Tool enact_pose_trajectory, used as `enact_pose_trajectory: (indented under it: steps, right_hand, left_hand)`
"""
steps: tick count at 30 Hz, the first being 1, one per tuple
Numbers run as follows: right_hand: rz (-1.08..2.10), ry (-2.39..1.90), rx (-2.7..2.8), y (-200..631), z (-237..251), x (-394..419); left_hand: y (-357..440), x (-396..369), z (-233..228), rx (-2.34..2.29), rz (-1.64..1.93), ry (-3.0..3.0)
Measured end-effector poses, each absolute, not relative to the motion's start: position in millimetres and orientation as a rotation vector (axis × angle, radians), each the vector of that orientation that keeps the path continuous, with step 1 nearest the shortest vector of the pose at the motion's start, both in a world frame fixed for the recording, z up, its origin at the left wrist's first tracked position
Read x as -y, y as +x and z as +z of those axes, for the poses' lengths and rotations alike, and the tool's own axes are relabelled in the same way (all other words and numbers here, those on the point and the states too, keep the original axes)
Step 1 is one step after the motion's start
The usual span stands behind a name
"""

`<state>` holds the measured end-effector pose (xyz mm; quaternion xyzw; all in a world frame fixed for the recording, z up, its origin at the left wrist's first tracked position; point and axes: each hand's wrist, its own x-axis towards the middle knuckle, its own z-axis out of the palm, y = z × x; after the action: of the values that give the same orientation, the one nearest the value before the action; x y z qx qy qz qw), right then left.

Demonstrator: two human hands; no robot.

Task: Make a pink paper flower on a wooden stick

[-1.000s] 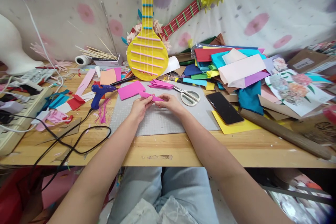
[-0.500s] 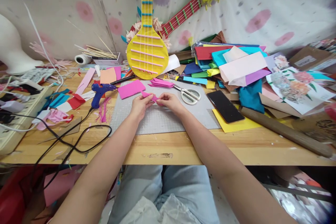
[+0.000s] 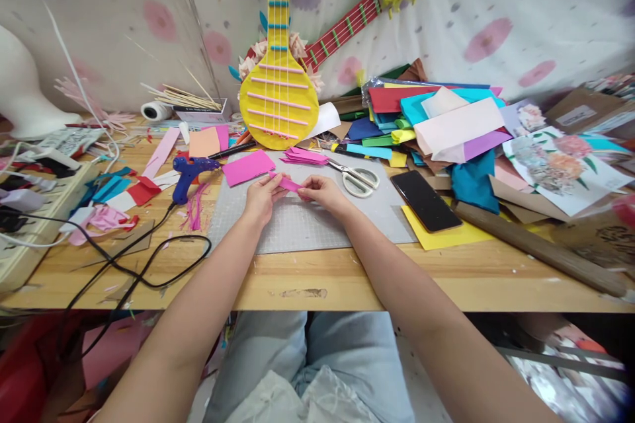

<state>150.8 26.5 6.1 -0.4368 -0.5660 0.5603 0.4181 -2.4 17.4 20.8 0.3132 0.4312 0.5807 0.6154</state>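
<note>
The pink strip (image 3: 290, 184) is above the grey mat (image 3: 307, 230). The left hand (image 3: 260, 199) pinches it near one end, and the right hand (image 3: 323, 193) pinches the other end. Beyond the hands lie a pink sheet (image 3: 248, 168) and scissors (image 3: 361, 183).

1 narrow magenta strip (image 3: 290, 184) slants, pinched by left hand (image 3: 261, 199) and right hand (image 3: 325, 195)

A glue gun (image 3: 183, 180), scissors (image 3: 360, 182) and a cutting mat (image 3: 317, 228) mark a craft workspace.
</note>
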Motion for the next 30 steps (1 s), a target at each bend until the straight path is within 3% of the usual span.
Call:
enact_pose_trajectory:
  steps: [30]
  right_hand:
    - [1.414,-1.107,1.476,156,10,-22]
  left_hand:
    - [-5,-14,25,-1.064,1.314,0.852]
